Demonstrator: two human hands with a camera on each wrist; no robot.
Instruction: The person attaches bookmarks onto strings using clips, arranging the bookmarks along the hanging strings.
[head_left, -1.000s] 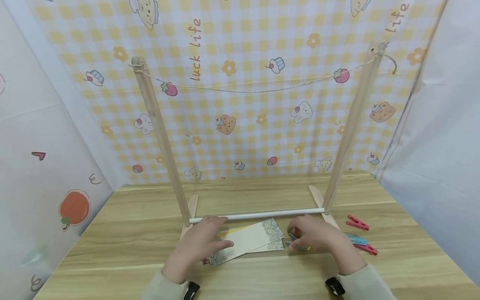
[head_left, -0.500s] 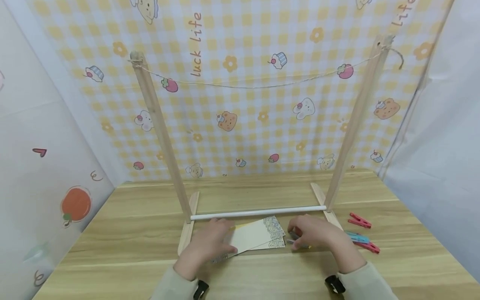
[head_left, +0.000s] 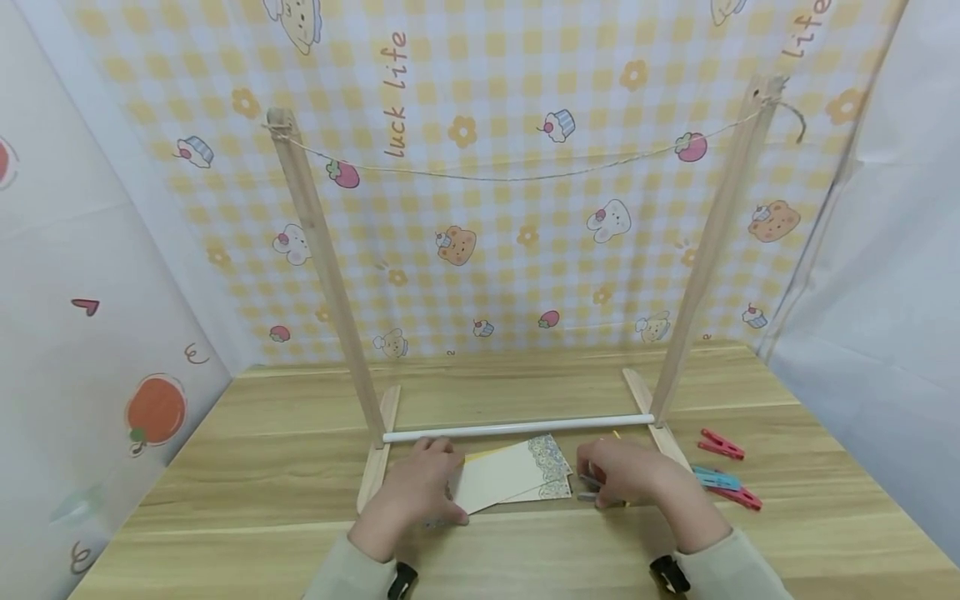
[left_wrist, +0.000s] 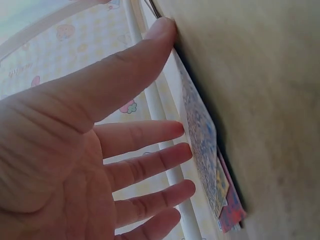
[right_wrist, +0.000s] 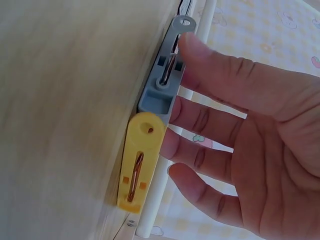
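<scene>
Cream cards with lacy patterned ends point(head_left: 501, 477) lie overlapped on the table. My left hand point(head_left: 422, 485) rests over their left end. In the left wrist view its thumb point(left_wrist: 150, 50) is at the near edge and its fairly straight fingers touch the top card point(left_wrist: 197, 125). My right hand point(head_left: 626, 471) is low over some clothespins just right of the cards. Its thumb and bent fingers pinch a grey clothespin point(right_wrist: 164, 75) in the right wrist view. A yellow clothespin point(right_wrist: 141, 165) lies end to end with the grey one. From the head, the hand mostly hides both.
A wooden frame with two posts point(head_left: 326, 267) point(head_left: 712, 250) stands behind the hands. A sagging string point(head_left: 495, 178) joins their tops, and a white rod point(head_left: 517, 428) joins their feet. Pink clothespins point(head_left: 722, 444) and a blue one point(head_left: 716, 479) lie at right.
The left hand has shifted right and further over the cards. The right hand stays in nearly the same place, while the clothespins beneath it have shifted and a yellow tip now shows beyond it.
</scene>
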